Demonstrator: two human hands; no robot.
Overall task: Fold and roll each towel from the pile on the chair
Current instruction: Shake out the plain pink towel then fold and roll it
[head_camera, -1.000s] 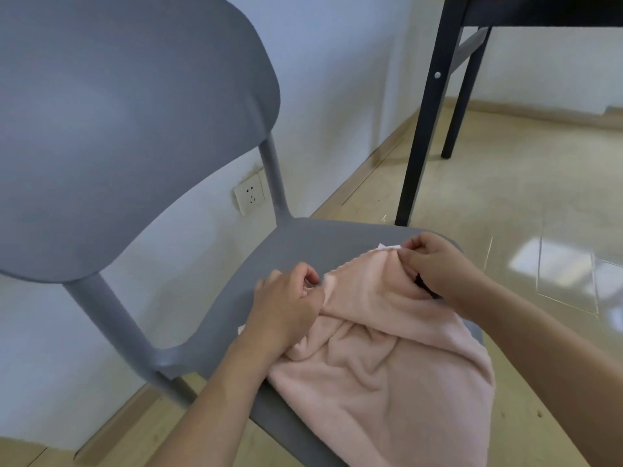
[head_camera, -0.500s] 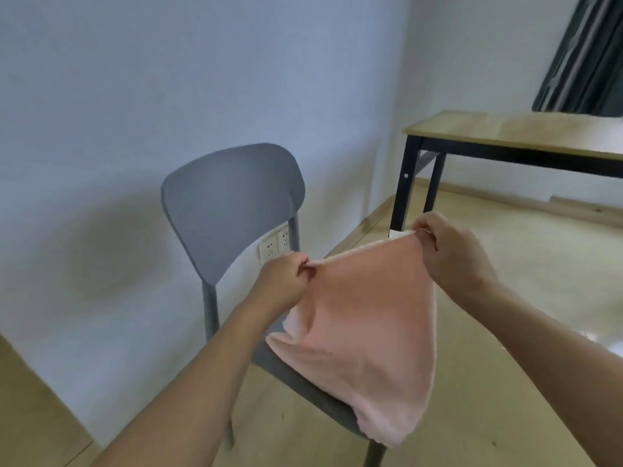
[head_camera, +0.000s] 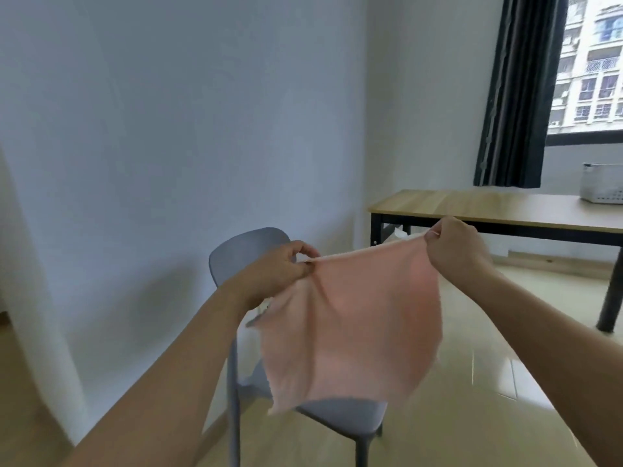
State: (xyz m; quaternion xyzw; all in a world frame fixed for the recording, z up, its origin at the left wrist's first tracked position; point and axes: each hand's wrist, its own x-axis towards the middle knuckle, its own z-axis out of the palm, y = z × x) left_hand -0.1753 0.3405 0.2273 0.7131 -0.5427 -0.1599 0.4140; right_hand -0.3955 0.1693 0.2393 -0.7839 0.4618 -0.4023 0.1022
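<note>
A pink towel hangs spread out in the air in front of me. My left hand pinches its upper left corner, and my right hand pinches its upper right corner. The top edge is stretched between the two hands. Behind and below the towel stands the grey chair; the towel hides most of its seat. No other towel shows on the visible part of the seat.
A wooden table with black legs stands at the right, with a white basket at its far end. A dark curtain hangs beside the window. The wall runs along the left, with glossy floor below.
Both hands lifted the pink towel off the chair seat and pulled it open in the air. My view rose and drew back, so the chair now looks smaller and lower.
</note>
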